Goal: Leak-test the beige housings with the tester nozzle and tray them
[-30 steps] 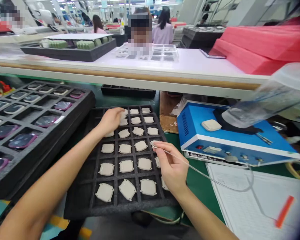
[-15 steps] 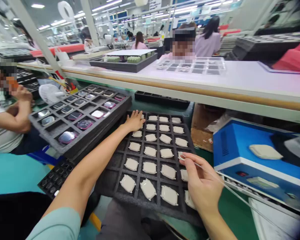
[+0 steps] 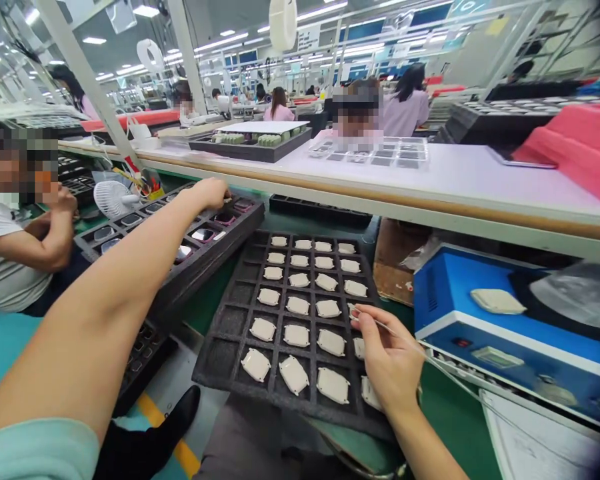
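Nearest, a teal sleeve (image 3: 40, 447) wraps the left arm at the lower left, and dark trousers (image 3: 245, 433) show beneath the front edge of a black foam tray (image 3: 213, 373). The tray sits at an angle, its square pockets carrying rows of cream, corner-tabbed plates (image 3: 333, 385), some squared to their pockets and others turned diagonally. At its right edge, the right hand (image 3: 395, 363) pinches a thin pale tube (image 3: 435, 363) between thumb and forefinger; the fingertips are just beside a cream plate in the rightmost column, and whether they touch it cannot be made out. The tube trails over the green desk (image 3: 445, 397) toward printed sheets (image 3: 525, 433). Farther off on the left, the left hand (image 3: 207, 193) reaches over a second foam tray (image 3: 215, 250) of watch-like devices (image 3: 203, 235), its fingers curled down; what they grasp, if anything, cannot be told. To the right stands a blue control box (image 3: 453, 270) with another cream plate (image 3: 498, 301) lying on top. Past the second tray, a white fan (image 3: 111, 199) stands near a seated co-worker (image 3: 20, 247). Beyond, a white shelf (image 3: 455, 153) bears a clear compartmented tray (image 3: 395, 155) and red foam (image 3: 575, 147), with people in pink (image 3: 410, 110) behind.
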`<action>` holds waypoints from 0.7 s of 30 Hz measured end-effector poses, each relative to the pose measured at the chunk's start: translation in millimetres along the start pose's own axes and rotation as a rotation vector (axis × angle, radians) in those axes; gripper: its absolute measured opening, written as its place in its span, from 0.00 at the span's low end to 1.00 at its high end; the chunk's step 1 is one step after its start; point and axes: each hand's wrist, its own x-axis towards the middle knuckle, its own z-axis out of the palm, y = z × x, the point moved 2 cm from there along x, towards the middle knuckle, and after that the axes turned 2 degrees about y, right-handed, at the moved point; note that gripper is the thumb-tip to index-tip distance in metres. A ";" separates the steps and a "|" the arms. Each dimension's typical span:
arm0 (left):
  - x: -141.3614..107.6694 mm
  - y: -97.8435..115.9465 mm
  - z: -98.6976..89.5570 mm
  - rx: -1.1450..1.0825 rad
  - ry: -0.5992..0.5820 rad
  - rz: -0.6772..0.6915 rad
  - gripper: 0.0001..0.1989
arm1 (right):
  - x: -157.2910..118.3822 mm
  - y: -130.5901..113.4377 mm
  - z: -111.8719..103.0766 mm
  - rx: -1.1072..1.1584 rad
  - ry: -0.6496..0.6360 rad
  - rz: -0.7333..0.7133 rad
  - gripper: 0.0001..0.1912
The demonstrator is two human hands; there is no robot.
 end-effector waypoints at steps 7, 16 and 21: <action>-19.1 12.0 -7.6 0.055 -0.039 -0.035 0.21 | -1.7 -0.9 1.1 0.045 -0.010 0.015 0.19; -132.9 159.4 -6.5 -0.564 0.017 0.270 0.15 | -2.0 -8.9 -0.7 0.208 0.098 0.004 0.15; -155.7 211.5 87.8 -1.478 -0.342 0.088 0.16 | 5.6 -10.1 -1.2 0.168 0.083 -0.131 0.11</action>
